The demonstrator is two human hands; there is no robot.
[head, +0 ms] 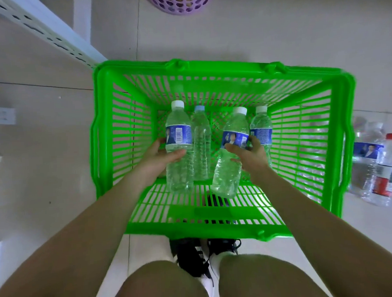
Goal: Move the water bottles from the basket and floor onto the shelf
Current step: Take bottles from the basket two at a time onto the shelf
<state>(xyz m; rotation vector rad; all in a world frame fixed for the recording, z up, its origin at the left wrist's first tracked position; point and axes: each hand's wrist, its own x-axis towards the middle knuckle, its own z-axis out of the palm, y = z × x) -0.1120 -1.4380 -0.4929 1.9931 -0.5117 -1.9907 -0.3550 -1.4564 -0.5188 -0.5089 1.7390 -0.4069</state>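
A green plastic basket (214,79) stands on the tiled floor in front of me. My left hand (161,154) grips a blue-labelled water bottle (178,140) with a white cap. My right hand (250,154) grips another blue-labelled bottle (232,146), tilted. Between them an unlabelled bottle (201,145) with a pale blue cap lies in the basket. A further white-capped bottle (262,129) lies behind my right hand. Right of the basket, a blue-labelled bottle (367,148) and a red-capped, red-labelled bottle (384,172) lie on the floor.
A white metal shelf frame (48,35) runs across the upper left. A purple perforated bin (180,1) stands beyond the basket. My knees and dark shoes (196,255) are at the near side of the basket. Pale floor tiles surround everything.
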